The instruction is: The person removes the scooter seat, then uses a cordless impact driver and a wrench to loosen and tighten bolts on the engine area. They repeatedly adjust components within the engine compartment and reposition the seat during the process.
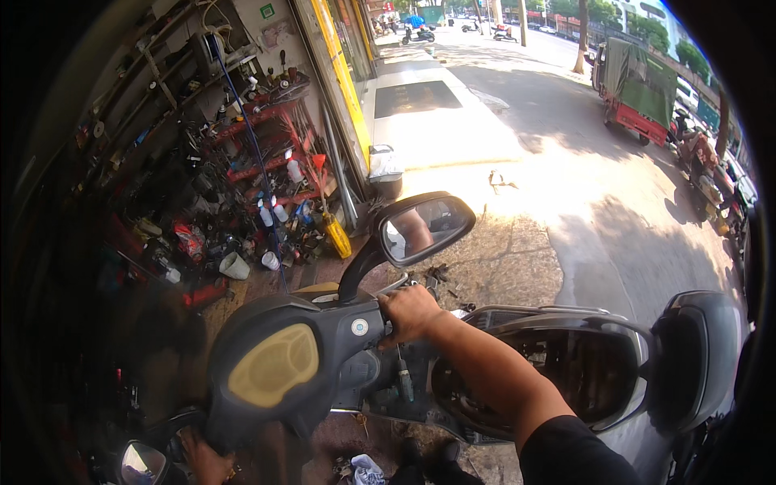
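Note:
A scooter's dark handlebar cover [323, 323], with a yellowish oval headlight [275, 365], lies in front of me. My right hand [411, 314] is closed round its right end, just below a round-cornered mirror [427, 229]. At the lower left, in shadow, my left hand [207, 459] is closed at the other end of the handlebar, near a second mirror [142, 465]; its fingers are partly hidden. A screwdriver [405, 381] with a teal handle stands beneath my right hand. Right of it, an oval opening [574, 368] in the scooter body shows dark parts inside, partly behind my forearm.
The scooter's dark rear box [697, 360] is at the right. Red shelves [263, 133] crowded with tools and bottles line the left wall, with a white cup [234, 266] and a yellow bottle [337, 236] below. A white bag [368, 469] lies near my feet. A covered red cargo tricycle [634, 93] stands outside.

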The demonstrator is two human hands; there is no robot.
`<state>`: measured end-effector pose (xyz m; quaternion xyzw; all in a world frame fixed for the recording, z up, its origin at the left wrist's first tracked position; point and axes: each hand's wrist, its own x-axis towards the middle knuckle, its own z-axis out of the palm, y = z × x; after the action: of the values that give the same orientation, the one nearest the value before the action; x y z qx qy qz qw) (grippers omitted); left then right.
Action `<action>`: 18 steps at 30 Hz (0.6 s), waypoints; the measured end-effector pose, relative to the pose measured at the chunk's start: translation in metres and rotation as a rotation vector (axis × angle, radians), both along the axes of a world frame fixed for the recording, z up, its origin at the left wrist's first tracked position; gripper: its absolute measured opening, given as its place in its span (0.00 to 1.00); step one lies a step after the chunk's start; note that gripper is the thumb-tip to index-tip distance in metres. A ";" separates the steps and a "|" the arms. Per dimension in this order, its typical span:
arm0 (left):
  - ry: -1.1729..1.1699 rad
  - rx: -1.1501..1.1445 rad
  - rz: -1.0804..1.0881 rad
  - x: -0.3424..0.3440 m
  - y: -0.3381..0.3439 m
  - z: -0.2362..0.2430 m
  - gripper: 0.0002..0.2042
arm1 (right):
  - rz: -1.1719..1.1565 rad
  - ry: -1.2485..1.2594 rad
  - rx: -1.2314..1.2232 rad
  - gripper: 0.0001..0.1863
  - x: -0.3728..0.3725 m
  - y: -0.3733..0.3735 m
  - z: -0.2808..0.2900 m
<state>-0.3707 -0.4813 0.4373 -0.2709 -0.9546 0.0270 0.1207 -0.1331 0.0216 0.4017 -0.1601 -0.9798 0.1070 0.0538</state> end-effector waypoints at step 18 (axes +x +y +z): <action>0.030 -0.121 0.020 -0.003 0.014 0.010 0.27 | -0.053 0.056 0.129 0.46 -0.002 -0.003 -0.018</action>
<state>-0.3741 -0.4672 0.4471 -0.2678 -0.9520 0.0898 0.1182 -0.1348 0.0190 0.3833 -0.1794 -0.9781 0.0467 0.0943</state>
